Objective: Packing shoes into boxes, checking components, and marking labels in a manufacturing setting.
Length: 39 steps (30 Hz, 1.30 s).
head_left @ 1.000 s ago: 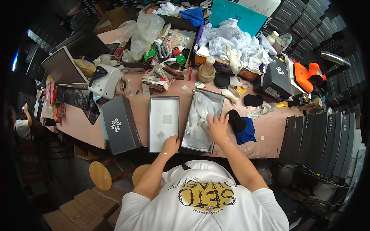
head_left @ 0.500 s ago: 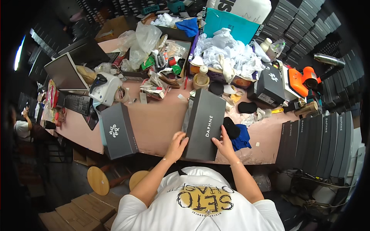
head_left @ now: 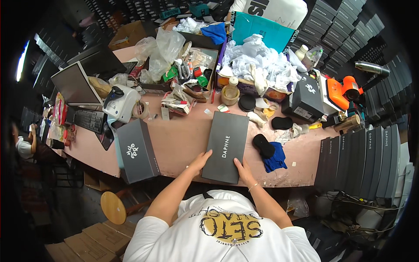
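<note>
Dark printed box (head_left: 135, 153) on bench (head_left: 179, 131), left of left hand (head_left: 201, 161). Left hand gripping left side of lidded grey box (head_left: 224, 142), held between both hands. Right hand (head_left: 244, 172) gripping right side, thumb on top. Right of right hand: black pad (head_left: 263, 145) overlapping blue cloth (head_left: 277, 160); row of upright boxes (head_left: 361, 163) farther right.

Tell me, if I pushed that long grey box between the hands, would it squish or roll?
The grey box would probably keep its shape, since its edges look straight and crisp. It likely wouldn't roll, because its sides look flat. It's closed, so I can't tell how heavy it is.
</note>
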Motion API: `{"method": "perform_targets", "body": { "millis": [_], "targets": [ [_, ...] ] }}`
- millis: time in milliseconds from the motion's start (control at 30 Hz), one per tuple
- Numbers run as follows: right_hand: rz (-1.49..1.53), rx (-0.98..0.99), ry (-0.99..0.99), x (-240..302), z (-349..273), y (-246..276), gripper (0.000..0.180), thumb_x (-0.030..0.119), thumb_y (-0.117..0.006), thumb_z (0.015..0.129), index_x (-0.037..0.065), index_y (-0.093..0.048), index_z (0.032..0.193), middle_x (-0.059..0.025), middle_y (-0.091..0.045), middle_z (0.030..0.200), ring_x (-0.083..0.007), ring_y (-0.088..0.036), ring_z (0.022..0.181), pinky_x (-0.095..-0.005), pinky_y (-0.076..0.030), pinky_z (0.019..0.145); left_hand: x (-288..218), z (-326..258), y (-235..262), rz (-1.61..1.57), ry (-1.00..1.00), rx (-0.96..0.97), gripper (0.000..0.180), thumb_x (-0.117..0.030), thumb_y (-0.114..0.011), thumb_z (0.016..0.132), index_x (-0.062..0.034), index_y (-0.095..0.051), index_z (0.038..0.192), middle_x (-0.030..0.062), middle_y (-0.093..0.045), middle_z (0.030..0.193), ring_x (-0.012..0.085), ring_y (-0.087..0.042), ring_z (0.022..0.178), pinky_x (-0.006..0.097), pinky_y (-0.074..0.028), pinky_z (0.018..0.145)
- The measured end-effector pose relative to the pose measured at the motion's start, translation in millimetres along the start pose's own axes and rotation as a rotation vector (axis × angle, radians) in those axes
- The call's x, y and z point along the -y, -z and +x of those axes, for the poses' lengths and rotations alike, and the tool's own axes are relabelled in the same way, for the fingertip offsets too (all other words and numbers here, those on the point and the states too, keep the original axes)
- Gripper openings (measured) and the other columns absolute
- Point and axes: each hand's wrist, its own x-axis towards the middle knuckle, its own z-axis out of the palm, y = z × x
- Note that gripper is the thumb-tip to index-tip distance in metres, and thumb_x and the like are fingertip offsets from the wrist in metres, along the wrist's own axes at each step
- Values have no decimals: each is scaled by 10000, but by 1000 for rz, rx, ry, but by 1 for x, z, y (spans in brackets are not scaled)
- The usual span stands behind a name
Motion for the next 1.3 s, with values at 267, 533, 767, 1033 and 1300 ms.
{"method": "perform_targets", "body": {
  "millis": [267, 533, 767, 1033, 1300],
  "targets": [
    [-717, 223, 720, 157, -99, -39, 749, 353, -713, 805, 80, -375, 1415, -211, -230, 1499, -401, -253, 1367, -475, -253, 1106, 20, -31, -40, -488, -390, 409, 672, -552, -425, 932, -14, -455, 1335, 154, -515, 1323, 259, -522, 1195, 400, -427, 1015],
    [-814, 417, 717, 115, -68, -41, 546, 239, -705, 786, 13, -536, 1253, -156, -494, 1346, -337, -392, 1311, -472, -295, 1097, 58, -46, -23, -1380, -182, 494, 751, -636, -376, 903, -43, -424, 1362, 140, -464, 1374, 280, -444, 1259, 425, -327, 1073],
    [-751, 182, 468, 47, -44, -1, 467, 176, -686, 822, 20, -549, 1241, -200, -521, 1297, -370, -495, 1197, -443, -400, 998, 77, -95, 32, -1134, -104, -255, 886, -751, -465, 802, -79, -410, 1376, 111, -424, 1407, 285, -371, 1306, 418, -270, 1092],
    [-398, -53, 168, 33, -5, 22, 576, 172, -630, 884, 30, -393, 1390, -192, -443, 1358, -286, -555, 1115, -333, -532, 802, 59, -103, 19, -609, -314, -446, 1048, -314, -775, 720, -56, -86, 1465, 179, -356, 1395, 278, -332, 1311, 394, -257, 1094],
    [-320, -81, 190, 46, 54, 42, 586, 264, -640, 897, 3, -412, 1370, -172, -473, 1353, -274, -515, 1183, -360, -436, 941, -8, -113, 30, -612, -233, -391, 945, -247, -772, 707, -29, -176, 1407, 190, -409, 1331, 289, -449, 1217, 409, -416, 985]
  ]
}}
